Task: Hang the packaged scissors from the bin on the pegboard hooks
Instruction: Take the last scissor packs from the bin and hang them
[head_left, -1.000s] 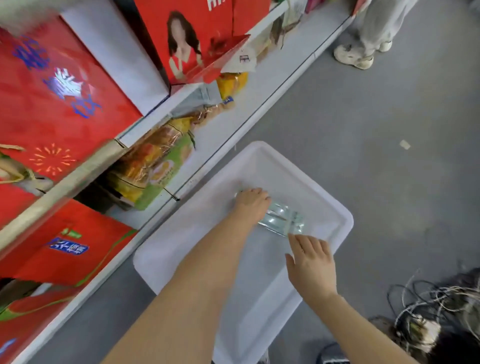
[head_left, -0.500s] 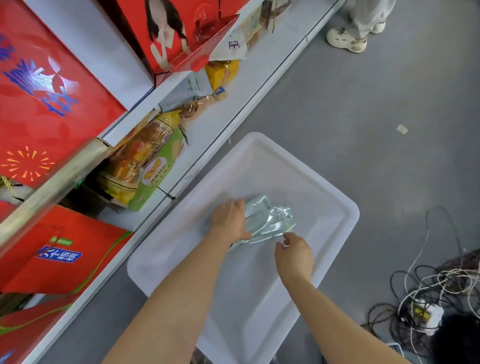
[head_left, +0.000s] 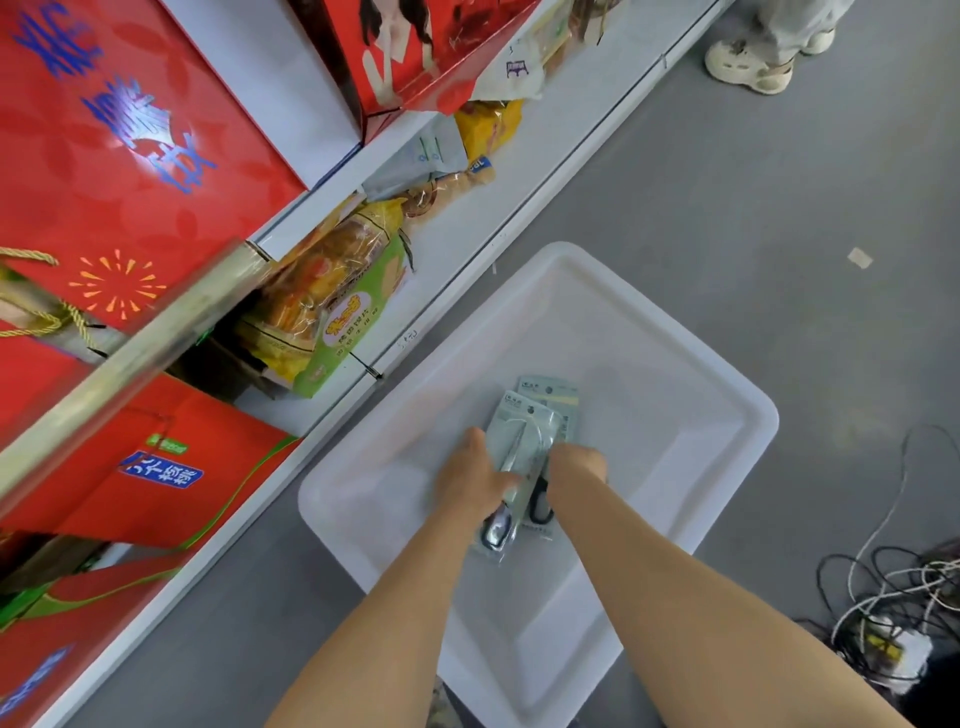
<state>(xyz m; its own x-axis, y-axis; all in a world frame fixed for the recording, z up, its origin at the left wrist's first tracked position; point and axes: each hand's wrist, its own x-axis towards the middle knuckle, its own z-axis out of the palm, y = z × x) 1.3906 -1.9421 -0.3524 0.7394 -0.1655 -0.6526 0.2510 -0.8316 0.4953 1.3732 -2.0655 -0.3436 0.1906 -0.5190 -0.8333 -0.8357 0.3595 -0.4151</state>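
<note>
A white plastic bin (head_left: 691, 395) sits on the grey floor below me. Above its bottom I hold a small stack of packaged scissors (head_left: 524, 441), grey-green cards with black-handled scissors under clear plastic. My left hand (head_left: 470, 480) grips the stack's left edge. My right hand (head_left: 574, 462) grips its right edge, fingers hidden behind the packs. A second pack (head_left: 550, 392) sticks out behind the top one. No pegboard or hooks are in view.
A white bottom shelf (head_left: 545, 156) runs along the bin's left, holding snack bags (head_left: 332, 301) and red gift boxes (head_left: 119, 156). A tangle of cables (head_left: 893, 613) lies on the floor at the right. Another person's shoes (head_left: 753, 62) stand at the top right.
Both hands closed on the packs that lay in the bin and turned the stack upright between them. The view shifted closer over the bin.
</note>
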